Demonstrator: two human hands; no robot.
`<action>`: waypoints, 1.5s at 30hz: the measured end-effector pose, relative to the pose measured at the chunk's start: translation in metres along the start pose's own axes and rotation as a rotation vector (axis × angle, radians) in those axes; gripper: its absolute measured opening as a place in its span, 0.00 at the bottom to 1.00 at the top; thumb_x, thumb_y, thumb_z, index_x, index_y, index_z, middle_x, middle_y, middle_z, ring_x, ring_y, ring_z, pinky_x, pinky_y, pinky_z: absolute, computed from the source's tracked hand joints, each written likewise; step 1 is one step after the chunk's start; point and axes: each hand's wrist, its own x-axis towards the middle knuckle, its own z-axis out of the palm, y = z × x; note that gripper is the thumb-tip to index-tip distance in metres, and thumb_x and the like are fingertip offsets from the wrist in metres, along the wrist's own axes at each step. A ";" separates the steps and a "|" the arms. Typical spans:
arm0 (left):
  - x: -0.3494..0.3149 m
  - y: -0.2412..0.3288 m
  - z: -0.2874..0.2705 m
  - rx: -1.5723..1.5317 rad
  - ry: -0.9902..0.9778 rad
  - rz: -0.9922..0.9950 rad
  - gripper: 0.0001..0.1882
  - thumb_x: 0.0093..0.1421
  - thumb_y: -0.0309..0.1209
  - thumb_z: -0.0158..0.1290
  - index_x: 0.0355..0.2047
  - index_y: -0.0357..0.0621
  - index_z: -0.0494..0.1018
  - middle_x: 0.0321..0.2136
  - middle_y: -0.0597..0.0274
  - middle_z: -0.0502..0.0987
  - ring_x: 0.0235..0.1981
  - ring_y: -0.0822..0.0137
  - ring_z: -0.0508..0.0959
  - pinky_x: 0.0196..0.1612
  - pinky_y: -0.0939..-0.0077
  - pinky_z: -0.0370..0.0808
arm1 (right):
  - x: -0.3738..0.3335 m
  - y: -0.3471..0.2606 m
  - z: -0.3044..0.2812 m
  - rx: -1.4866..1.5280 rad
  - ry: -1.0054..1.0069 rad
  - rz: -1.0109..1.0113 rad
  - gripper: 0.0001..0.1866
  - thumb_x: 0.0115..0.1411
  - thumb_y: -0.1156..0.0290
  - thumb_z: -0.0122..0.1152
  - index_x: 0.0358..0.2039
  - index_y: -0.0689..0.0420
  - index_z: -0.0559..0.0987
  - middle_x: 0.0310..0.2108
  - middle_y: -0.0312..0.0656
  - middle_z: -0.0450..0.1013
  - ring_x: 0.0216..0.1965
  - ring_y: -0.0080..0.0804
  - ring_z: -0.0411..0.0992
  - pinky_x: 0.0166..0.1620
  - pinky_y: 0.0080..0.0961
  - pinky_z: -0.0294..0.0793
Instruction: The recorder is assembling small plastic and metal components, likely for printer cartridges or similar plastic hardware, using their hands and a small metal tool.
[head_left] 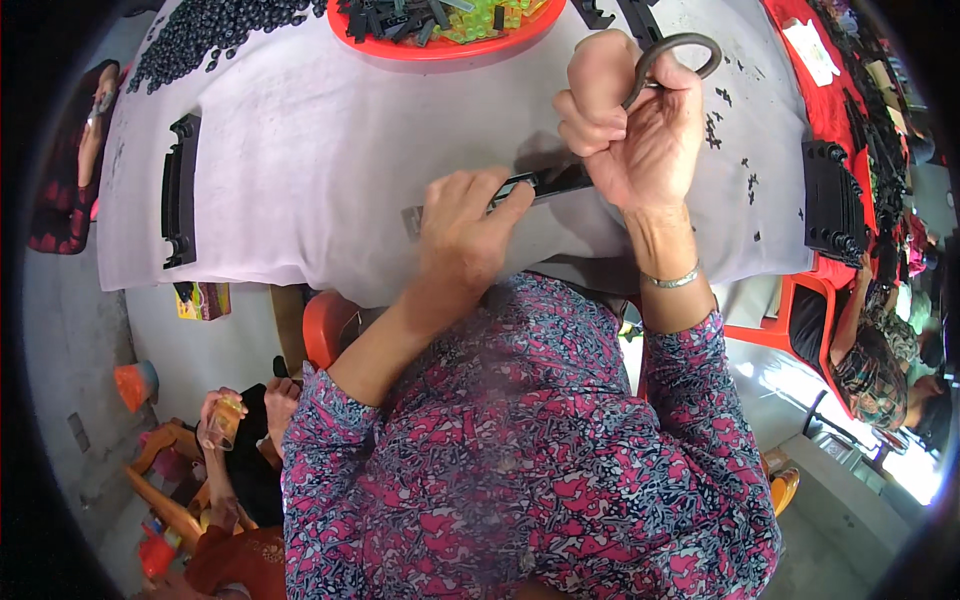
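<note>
My left hand [465, 225] is closed over one end of a long black plastic part [562, 181], low over the cloth near the table's front edge. The part's other end runs behind the wrist side of my right hand [640, 130]. That hand is raised with the palm turned up and the fingers curled. A dark ring-shaped handle [711, 58] loops around by its thumb and index finger, like a scissor handle. The rest of this tool is hidden by the hand.
A red tray [450, 52] of black and yellow-green pieces stands at the far side, with small black beads [215, 35] heaped left of it. Black plastic parts [181, 190] lie at left, with a stack [832, 200] at right. Tiny black bits [713, 130] are scattered on the cloth. Other people sit nearby.
</note>
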 end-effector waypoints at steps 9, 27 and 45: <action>0.000 0.000 0.002 0.031 0.002 -0.005 0.17 0.47 0.22 0.60 0.40 0.46 0.80 0.40 0.59 0.76 0.39 0.58 0.75 0.44 0.62 0.69 | -0.002 0.013 0.003 -0.055 0.158 0.001 0.29 0.70 0.39 0.36 0.22 0.50 0.60 0.15 0.26 0.48 0.16 0.19 0.42 0.20 0.21 0.42; 0.003 0.001 0.000 0.061 -0.027 -0.008 0.18 0.49 0.23 0.60 0.42 0.46 0.81 0.39 0.61 0.76 0.37 0.59 0.75 0.41 0.64 0.69 | -0.003 0.020 0.011 -0.054 -0.010 0.025 0.28 0.74 0.48 0.35 0.17 0.49 0.56 0.14 0.26 0.47 0.16 0.18 0.41 0.20 0.22 0.44; 0.003 -0.001 0.004 0.078 -0.015 -0.012 0.14 0.51 0.25 0.61 0.40 0.48 0.81 0.38 0.62 0.77 0.37 0.59 0.76 0.41 0.64 0.69 | -0.009 0.017 0.007 -0.032 0.022 0.041 0.22 0.70 0.60 0.38 0.18 0.52 0.54 0.15 0.29 0.48 0.16 0.20 0.46 0.21 0.22 0.46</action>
